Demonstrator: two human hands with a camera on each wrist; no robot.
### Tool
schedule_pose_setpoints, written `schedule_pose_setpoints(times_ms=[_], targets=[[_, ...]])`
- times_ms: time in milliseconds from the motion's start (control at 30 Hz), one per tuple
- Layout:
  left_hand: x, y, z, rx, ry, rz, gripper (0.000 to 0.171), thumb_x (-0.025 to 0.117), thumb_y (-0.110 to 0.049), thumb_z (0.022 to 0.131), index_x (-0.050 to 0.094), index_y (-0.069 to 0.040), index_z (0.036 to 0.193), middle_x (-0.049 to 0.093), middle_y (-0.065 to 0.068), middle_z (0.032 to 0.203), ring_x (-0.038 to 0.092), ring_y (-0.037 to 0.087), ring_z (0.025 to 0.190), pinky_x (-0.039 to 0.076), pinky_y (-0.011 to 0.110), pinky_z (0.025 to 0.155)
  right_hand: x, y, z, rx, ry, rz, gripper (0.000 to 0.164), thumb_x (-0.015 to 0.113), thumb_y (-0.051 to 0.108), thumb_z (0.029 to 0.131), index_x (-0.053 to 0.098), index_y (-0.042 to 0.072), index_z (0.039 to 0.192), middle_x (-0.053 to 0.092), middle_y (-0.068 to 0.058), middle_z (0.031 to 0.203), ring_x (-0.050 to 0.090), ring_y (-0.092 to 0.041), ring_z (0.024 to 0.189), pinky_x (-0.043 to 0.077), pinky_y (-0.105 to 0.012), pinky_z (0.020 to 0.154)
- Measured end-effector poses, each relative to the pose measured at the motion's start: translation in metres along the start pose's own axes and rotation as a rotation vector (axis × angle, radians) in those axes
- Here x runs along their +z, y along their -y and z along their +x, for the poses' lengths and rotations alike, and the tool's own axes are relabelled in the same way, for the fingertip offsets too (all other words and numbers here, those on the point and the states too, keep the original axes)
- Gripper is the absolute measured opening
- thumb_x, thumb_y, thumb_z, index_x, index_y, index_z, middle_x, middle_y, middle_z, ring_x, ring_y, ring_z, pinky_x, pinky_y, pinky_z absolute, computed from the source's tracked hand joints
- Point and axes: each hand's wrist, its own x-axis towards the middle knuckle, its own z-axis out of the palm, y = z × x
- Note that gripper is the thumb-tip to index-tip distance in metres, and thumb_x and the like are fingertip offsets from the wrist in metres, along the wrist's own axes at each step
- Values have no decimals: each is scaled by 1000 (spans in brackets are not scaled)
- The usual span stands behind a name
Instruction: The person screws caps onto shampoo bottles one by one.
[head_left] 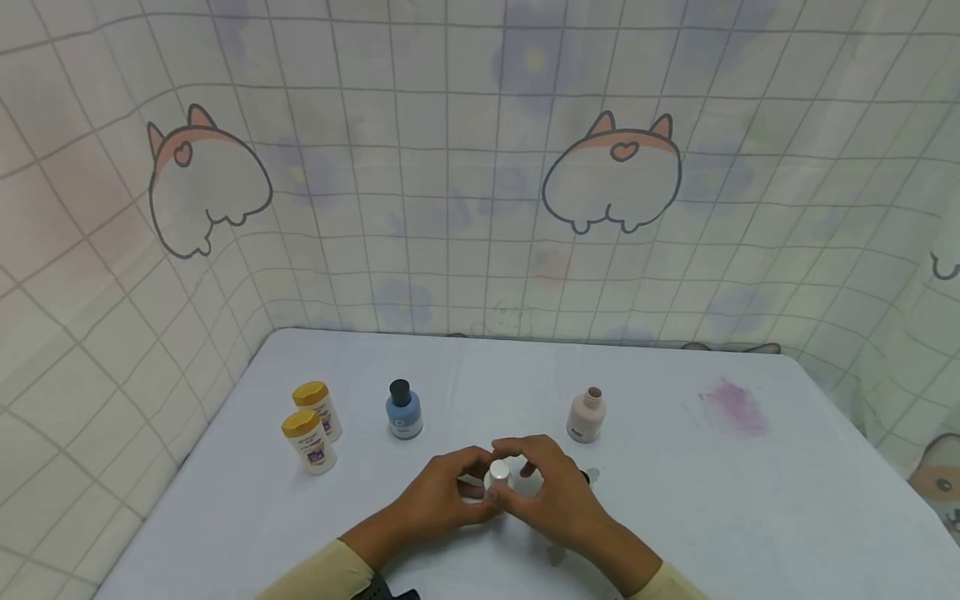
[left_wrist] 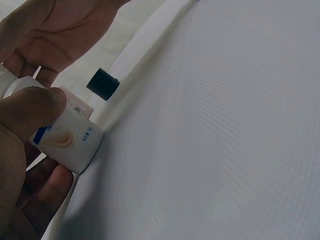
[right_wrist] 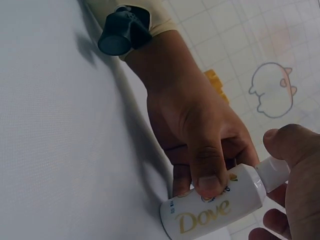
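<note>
My left hand [head_left: 442, 493] grips a small white Dove bottle [right_wrist: 215, 212] round its body, thumb across the front. The bottle stands upright, its base at the tabletop in the right wrist view. My right hand [head_left: 551, 496] curls round the bottle's white cap [head_left: 499, 470], thumb tip close against it and index finger arched on the far side. A pale pink bottle [head_left: 587, 417] with its neck uncovered stands just beyond the right hand. A dark cap [left_wrist: 103, 84] is beside that hand, mostly hidden behind it in the head view.
A blue bottle [head_left: 405, 415] with a black cap stands at the back, left of centre. Two white bottles with yellow lids [head_left: 302, 423] stand together at the left. The white table [head_left: 667, 500] has a pink stain [head_left: 735, 407] at its right; a patterned curtain [head_left: 420, 192] hangs behind.
</note>
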Motion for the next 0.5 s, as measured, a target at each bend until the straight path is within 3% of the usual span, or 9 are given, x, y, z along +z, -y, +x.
schedule_pose_setpoints(times_ms=[200, 333, 500], targets=[[0, 2, 1, 17, 1, 2, 46, 76, -36, 79, 54, -26, 118, 59, -11, 111, 59, 6, 99, 51, 20, 83, -1, -3, 2, -107, 40, 20, 36, 67, 26, 88, 58, 24, 123, 57, 12, 117, 52, -7, 98, 52, -32, 77], [0, 1, -1, 16, 4, 10, 46, 76, -36, 79, 54, -29, 119, 59, -12, 111, 60, 6, 97, 50, 20, 83, 0, -2, 0, -68, 35, 3, 31, 67, 26, 88, 60, 26, 119, 58, 15, 114, 52, -7, 94, 51, -29, 75], [1, -1, -1, 4, 0, 10, 44, 76, -37, 78, 55, -30, 116, 60, -12, 109, 60, 6, 97, 50, 20, 84, 0, 1, -1, 25, 10, -29, 29, 68, 39, 85, 62, 31, 113, 56, 22, 110, 53, -8, 89, 50, -28, 71]])
